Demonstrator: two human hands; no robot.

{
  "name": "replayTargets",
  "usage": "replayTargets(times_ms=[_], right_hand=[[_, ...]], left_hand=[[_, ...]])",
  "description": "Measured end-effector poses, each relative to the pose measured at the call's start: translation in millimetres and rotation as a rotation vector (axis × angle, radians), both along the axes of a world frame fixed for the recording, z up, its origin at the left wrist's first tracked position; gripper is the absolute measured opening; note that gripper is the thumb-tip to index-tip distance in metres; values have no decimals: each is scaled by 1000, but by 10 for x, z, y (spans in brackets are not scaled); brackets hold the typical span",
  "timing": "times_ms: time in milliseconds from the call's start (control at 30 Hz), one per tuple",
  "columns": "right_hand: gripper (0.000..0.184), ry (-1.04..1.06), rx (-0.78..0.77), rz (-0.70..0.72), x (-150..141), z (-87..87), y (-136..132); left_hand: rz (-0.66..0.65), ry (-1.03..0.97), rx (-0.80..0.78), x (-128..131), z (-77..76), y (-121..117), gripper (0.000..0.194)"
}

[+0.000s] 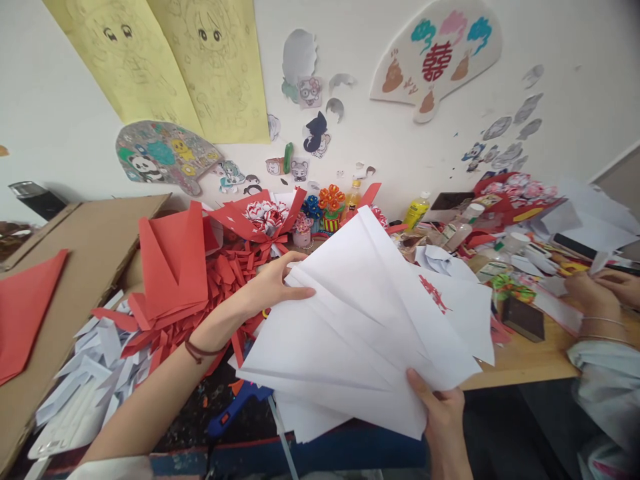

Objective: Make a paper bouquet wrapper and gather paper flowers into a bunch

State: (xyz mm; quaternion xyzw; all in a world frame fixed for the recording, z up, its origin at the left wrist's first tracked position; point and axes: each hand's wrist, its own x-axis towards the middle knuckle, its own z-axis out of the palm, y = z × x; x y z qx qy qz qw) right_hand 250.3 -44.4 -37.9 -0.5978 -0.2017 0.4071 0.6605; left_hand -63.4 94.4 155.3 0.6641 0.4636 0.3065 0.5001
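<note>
Both my hands hold a fanned stack of white paper sheets (340, 320) above the front of the table. My left hand (285, 280) grips the upper left edge, thumb on top and fingers mostly behind. At the lower right corner, my right hand (440, 400) pinches the sheets with its thumb over them. Some sheets show fold lines. Behind the stack, at the right, a white sheet with a red print (434, 293) shows in part. Below my left wrist lies a blue glue gun (240, 408), partly under the paper, with a pale stick nearby.
Left of me are folded red papers (175, 267), heaped red paper strips (230, 273), white folded pieces (100, 360) and cardboard (75, 267). Paper bouquets (267, 217) and bottles (416, 210) line the wall. A co-worker's hands (595, 293) work at the right by a dark box (523, 319).
</note>
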Motion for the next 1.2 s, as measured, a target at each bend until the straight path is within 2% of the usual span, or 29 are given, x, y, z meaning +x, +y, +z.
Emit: replayTargets(times_ms=[133,300,433,600,767,900,967,1067,1133,1200], right_hand=[[65,-68,44,17,-100,86,-22],[57,-50,39,39,-233,285,-61],[58,19,7,22,-249,358,-45],[66,35,3,-11,-226,322,-53],[68,24,32,71,-212,210,-33],[84,76,105,27,-301,148,50],[90,136,114,0,-372,163,75],[87,229,127,-11,-454,224,74],[80,271,162,15,-481,272,64],[75,303,203,61,-507,324,65]], left_hand=[[-18,-17,-64,18,-23,15,67],[27,36,8,29,-108,77,69],[2,30,6,41,-36,85,68],[-93,43,6,7,84,80,64],[-27,122,118,37,79,147,61],[-13,167,186,89,139,258,62],[30,139,225,62,224,282,62],[190,-4,301,-75,423,165,61],[295,-86,378,-222,561,-42,52],[392,-86,479,-398,648,-329,41]])
